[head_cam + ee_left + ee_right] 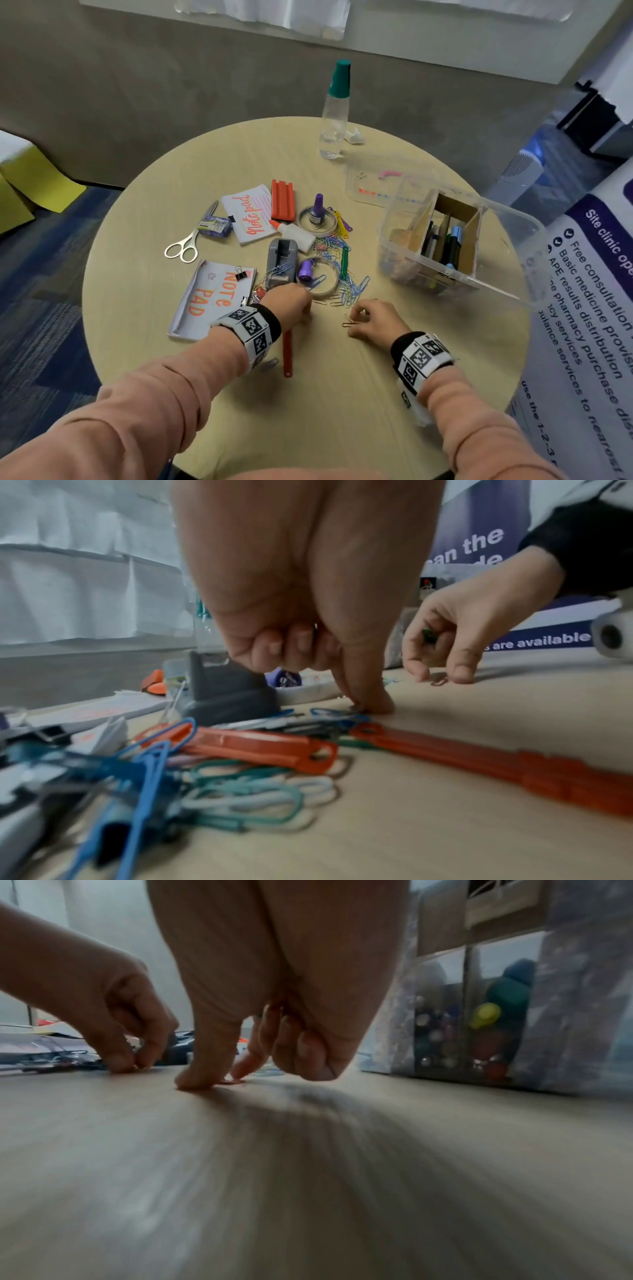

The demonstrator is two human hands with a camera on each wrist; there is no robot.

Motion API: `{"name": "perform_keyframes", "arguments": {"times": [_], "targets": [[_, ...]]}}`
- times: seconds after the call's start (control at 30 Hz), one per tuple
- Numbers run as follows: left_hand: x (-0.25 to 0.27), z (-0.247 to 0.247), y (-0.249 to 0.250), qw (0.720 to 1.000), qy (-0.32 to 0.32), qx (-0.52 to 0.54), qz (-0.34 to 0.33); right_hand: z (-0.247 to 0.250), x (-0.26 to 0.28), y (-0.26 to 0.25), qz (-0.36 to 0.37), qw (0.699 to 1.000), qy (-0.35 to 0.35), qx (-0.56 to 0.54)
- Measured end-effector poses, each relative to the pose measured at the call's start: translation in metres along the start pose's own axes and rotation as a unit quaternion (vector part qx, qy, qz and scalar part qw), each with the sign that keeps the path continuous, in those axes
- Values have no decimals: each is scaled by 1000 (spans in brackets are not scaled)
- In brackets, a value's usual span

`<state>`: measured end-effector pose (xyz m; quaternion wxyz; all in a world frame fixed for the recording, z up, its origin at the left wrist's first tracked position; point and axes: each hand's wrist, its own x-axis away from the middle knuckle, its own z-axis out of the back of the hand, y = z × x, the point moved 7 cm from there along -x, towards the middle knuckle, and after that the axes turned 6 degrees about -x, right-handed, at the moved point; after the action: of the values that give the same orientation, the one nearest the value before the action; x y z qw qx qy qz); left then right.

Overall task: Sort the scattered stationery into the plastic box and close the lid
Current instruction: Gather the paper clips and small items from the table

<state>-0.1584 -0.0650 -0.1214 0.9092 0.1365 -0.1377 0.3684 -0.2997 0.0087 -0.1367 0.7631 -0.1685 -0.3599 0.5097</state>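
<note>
Coloured paper clips (pixel 346 284) lie scattered mid-table. My left hand (pixel 306 301) is curled at the pile's near edge, thumb and forefinger pinched together on the tabletop at a blue clip (pixel 337 714). My right hand (pixel 356 320) pinches a brownish clip (pixel 349 323) flat on the table, and a green clip (pixel 428 635) is tucked in its curled fingers. The clear plastic box (pixel 507 205) stands open at the right with cardboard dividers and pens inside. Its lid (pixel 370 185) lies flat behind it.
Scissors (pixel 185 245), a staple box (pixel 215 226), two note pads (pixel 251 219), a tape dispenser (pixel 281 262), a glue bottle (pixel 294 234), tape rolls and a red strip (pixel 287 353) lie left of centre. A clear bottle (pixel 335 113) stands at the back. A printed banner (pixel 589 308) flanks the right edge.
</note>
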Motion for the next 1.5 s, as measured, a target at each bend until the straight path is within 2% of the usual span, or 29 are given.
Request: {"name": "perform_keyframes", "arguments": {"times": [0.13, 0.27, 0.33, 0.4, 0.43, 0.47, 0.5, 0.53, 0.57, 0.6, 0.63, 0.7, 0.73, 0.77, 0.8, 0.87, 0.93, 1.0, 1.1, 1.17, 1.23, 1.33, 1.5], "targets": [[-1, -3, 11, 996, -41, -71, -44, -7, 2, -10, 31, 997, -33, 62], [-1, -2, 22, 981, -79, -156, -80, -19, 7, -15, 45, 980, -67, 184], [-3, 7, 25, 986, -66, -133, -76, -19, 9, -15, 35, 981, -61, 179], [-5, 24, 22, 999, -17, 9, -46, -10, 11, -14, 1, 999, -25, 44], [-6, 32, 17, 994, 14, 110, -27, -5, 13, -11, -33, 995, -14, -96], [-6, 40, 11, 976, 40, 212, -4, -2, 17, -10, -67, 961, -17, -269], [-6, 45, 5, 946, 55, 320, 18, 0, 22, -12, -94, 893, -31, -439], [-7, 47, 1, 896, 58, 439, 37, 4, 27, -19, -100, 812, -49, -573], [-8, 47, -1, 828, 49, 556, 57, 12, 31, -26, -91, 745, -62, -658], [-9, 45, -2, 754, 31, 651, 79, 23, 34, -34, -75, 704, -63, -703], [-9, 41, -2, 686, 8, 721, 97, 35, 36, -41, -59, 688, -62, -721], [-8, 39, 5, 580, -41, 809, 93, 60, 34, -50, -50, 690, -44, -720], [-8, 40, 8, 540, -57, 836, 79, 73, 31, -52, -56, 702, -26, -709], [-7, 41, 11, 512, -65, 853, 69, 88, 27, -53, -63, 716, -1, -695], [-7, 43, 12, 498, -67, 862, 66, 102, 21, -53, -70, 731, 32, -679], [-8, 44, 14, 496, -66, 862, 80, 131, 5, -52, -76, 763, 117, -631], [-10, 44, 14, 518, -64, 846, 109, 151, -10, -52, -85, 792, 181, -577], [-11, 45, 14, 560, -59, 816, 129, 152, -28, -57, -99, 826, 160, -531], [-10, 48, 13, 612, -47, 777, 140, 141, -42, -54, -151, 910, 108, -370], [-9, 51, 11, 636, -34, 757, 148, 135, -42, -58, -136, 954, 96, -249], [-9, 57, 9, 655, -20, 738, 160, 125, -37, -65, -108, 985, 70, -110], [-11, 78, 15, 664, -7, 733, 150, 108, -25, -71, -62, 995, 54, 51], [-21, 135, 50, 657, -3, 751, 67, 89, 5, -60, -46, 991, 77, 103]]}}
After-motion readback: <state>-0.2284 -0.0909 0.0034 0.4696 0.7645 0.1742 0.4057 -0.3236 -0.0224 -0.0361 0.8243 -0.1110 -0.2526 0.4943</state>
